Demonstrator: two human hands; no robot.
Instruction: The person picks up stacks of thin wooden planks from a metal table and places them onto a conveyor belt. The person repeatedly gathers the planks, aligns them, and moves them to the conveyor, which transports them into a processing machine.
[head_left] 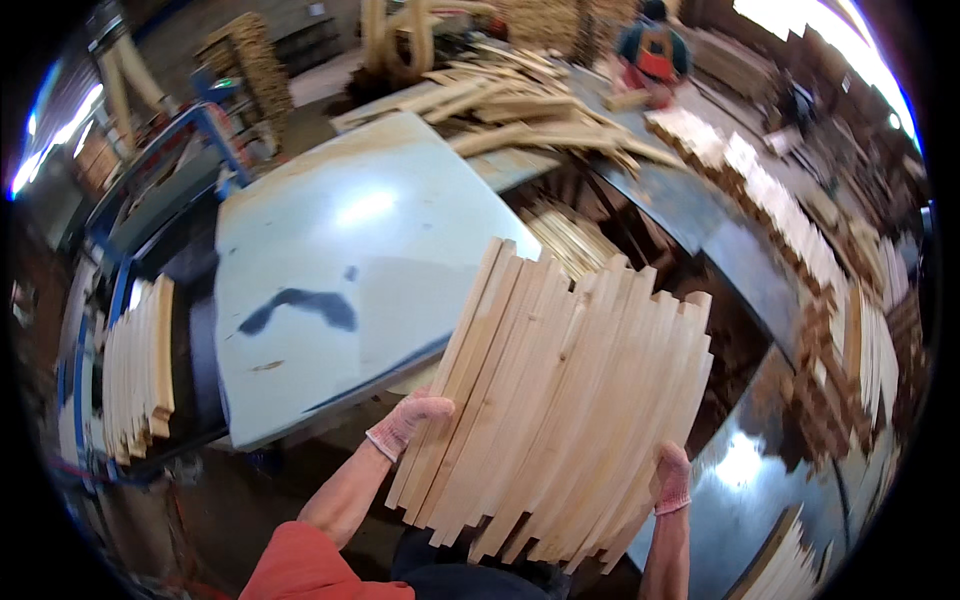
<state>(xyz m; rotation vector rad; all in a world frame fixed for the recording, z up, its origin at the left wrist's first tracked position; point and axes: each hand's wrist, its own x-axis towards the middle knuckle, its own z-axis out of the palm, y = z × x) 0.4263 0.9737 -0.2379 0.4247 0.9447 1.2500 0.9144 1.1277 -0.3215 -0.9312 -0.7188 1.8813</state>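
Observation:
Between my two gloved hands is a wide row of pale wooden slats (560, 390), pressed side by side with uneven ends. My left hand (407, 420), in a pinkish knit glove, grips the row's left edge, its thumb over the outermost slat. On the opposite edge my right hand (672, 478), gloved alike, is closed against the last slat; its fingertips are hidden behind the wood. The row is held up in front of my body, beside a pale metal tabletop (400, 210). Behind its upper end, more slats (570, 240) lie lower down.
Rough wood offcuts (510, 105) are heaped beyond the tabletop. At left, a blue-framed machine (125, 275) stands beside a row of upright slats (140, 370). Grey metal sheeting (745, 270) and long stacked wood (760, 190) run along the right. A person (655, 55) is at the back.

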